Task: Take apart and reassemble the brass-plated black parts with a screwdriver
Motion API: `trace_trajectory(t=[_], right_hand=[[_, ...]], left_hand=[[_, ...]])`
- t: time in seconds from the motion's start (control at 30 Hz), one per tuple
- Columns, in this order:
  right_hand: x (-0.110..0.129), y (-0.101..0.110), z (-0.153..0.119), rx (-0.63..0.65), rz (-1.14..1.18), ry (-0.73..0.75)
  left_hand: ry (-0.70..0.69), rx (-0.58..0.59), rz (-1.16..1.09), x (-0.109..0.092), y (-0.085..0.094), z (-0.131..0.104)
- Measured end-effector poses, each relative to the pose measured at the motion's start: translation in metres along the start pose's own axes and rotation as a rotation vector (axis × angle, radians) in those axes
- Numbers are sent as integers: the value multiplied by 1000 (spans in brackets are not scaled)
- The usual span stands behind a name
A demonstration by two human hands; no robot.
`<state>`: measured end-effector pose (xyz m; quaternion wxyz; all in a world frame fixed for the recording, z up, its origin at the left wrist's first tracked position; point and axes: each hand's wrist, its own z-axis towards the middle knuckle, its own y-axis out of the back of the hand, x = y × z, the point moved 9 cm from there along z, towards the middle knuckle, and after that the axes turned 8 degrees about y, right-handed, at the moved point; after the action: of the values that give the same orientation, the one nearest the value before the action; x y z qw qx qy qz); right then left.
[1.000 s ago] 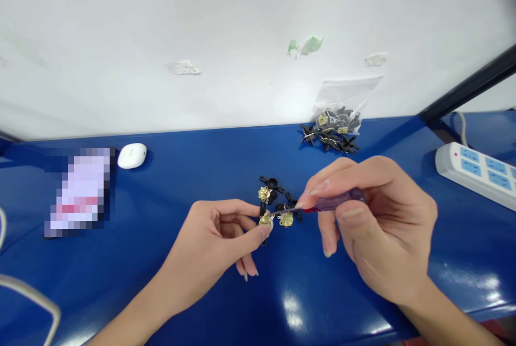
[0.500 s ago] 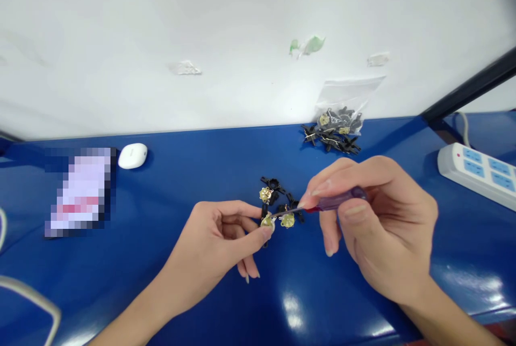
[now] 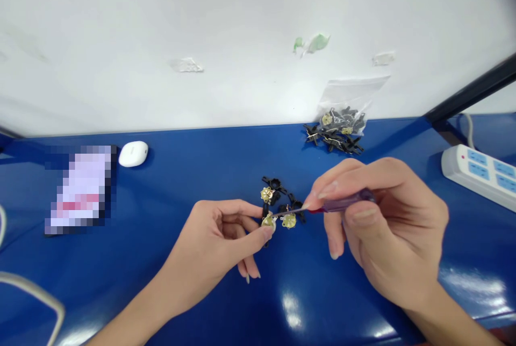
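My left hand (image 3: 220,246) pinches a small black plastic part with a round brass-coloured disc (image 3: 267,222) between thumb and forefinger. In my right hand (image 3: 382,222) is a screwdriver (image 3: 342,202) with a translucent purple-red handle. Its thin shaft points left, and the tip is at the upper edge of the disc, though I cannot tell whether it touches. Just beyond and to the right of the held part lie a black part with a brass disc (image 3: 288,220), another brass disc piece (image 3: 266,194) and a black ring-shaped piece (image 3: 276,184).
A clear plastic bag (image 3: 344,107) with similar parts leans on the wall, loose black parts (image 3: 334,139) before it. A white power strip (image 3: 479,166) is at right. A white case (image 3: 133,153) and a blurred-out phone (image 3: 83,190) lie left on the blue table (image 3: 193,168).
My right hand has shifted slightly to the right with the screwdriver, its tip staying by the disc. The left hand keeps its hold. The view has moved slightly.
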<state>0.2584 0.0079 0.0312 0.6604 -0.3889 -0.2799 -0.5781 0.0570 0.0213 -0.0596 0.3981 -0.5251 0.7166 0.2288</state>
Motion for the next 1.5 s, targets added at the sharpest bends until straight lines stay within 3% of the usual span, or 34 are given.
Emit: trace_trajectory(t=[1.5], right_hand=[[-1,6,3,9,-48,24]], left_hand=[[-9,28,-14,1,-2,-1]])
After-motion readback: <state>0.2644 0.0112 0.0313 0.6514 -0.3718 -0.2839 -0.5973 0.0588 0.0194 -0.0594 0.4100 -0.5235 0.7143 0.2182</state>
